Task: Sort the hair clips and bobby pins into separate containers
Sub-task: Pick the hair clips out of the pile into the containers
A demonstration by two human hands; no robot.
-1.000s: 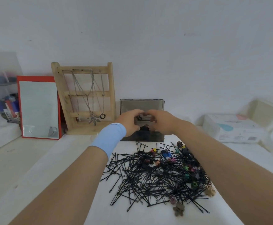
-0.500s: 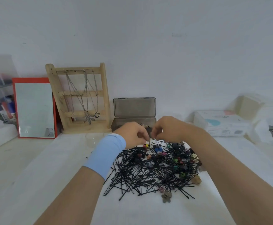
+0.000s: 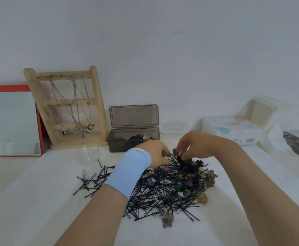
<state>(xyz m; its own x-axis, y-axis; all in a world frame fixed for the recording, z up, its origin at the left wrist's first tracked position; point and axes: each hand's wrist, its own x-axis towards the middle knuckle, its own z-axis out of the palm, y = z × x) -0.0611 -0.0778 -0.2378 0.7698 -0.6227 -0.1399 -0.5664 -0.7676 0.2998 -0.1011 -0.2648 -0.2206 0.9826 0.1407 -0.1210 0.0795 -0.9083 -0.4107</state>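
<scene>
A tangled pile of black bobby pins (image 3: 155,194) mixed with small coloured hair clips (image 3: 210,178) lies on the white tabletop. Behind it stands an open smoky-grey box (image 3: 116,141) with dark clips inside. A small clear cup (image 3: 88,155) sits to the left of the box. My left hand (image 3: 155,153), with a blue wristband, curls its fingers down into the pile's far edge; what the fingertips hold is hidden. My right hand (image 3: 196,144) pinches a small brownish clip (image 3: 175,151) at the top of the pile.
A wooden jewellery rack (image 3: 65,110) with necklaces and a red-framed mirror (image 3: 14,121) lean on the wall at the left. A clear tub (image 3: 173,127), a white tissue pack (image 3: 234,130) and pale boxes stand at the back right.
Both hands have come back from above the grey box and dropped to the far edge of the pile. The right fingers have closed on a clip there.
</scene>
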